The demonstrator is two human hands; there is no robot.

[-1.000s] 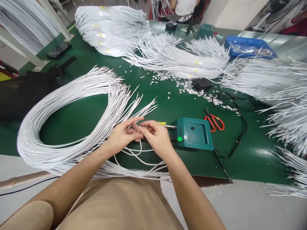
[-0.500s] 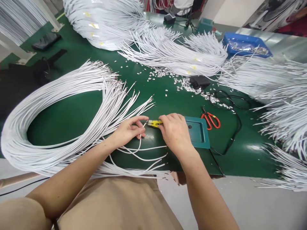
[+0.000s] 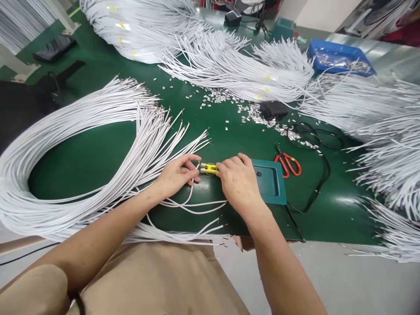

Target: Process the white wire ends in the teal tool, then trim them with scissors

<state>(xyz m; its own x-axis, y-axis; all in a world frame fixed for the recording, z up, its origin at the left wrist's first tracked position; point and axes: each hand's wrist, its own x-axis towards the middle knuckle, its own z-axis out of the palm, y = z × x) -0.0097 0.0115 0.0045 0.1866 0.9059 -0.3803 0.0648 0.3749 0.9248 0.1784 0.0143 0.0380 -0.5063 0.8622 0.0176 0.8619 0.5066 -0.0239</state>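
Observation:
Between thumb and fingers, my left hand (image 3: 179,175) pinches a white wire (image 3: 192,189) near its end. Closed around the handles of yellow pliers (image 3: 210,168), my right hand (image 3: 239,179) holds their jaws pointing left, close to the wire's end. Whether the jaws touch the wire is too small to tell. A large looped bundle of white wires (image 3: 65,116) lies to the left, its dark-tipped ends fanning out beyond my left hand. A few loose wire ends stretch below my hands along the table's near edge.
A teal tray (image 3: 281,188) sits right of my right hand, beside red-handled cutters (image 3: 292,165). Small silvery pieces (image 3: 254,114) are scattered farther back near a black block (image 3: 273,110). More wire bundles (image 3: 229,65) and a blue tray (image 3: 341,72) stand behind; a black cable (image 3: 328,170) curls at right.
The pliers' jaws have moved slightly left and look a little more spread. Both hands stay nearly in place, and the whole view has shifted slightly.

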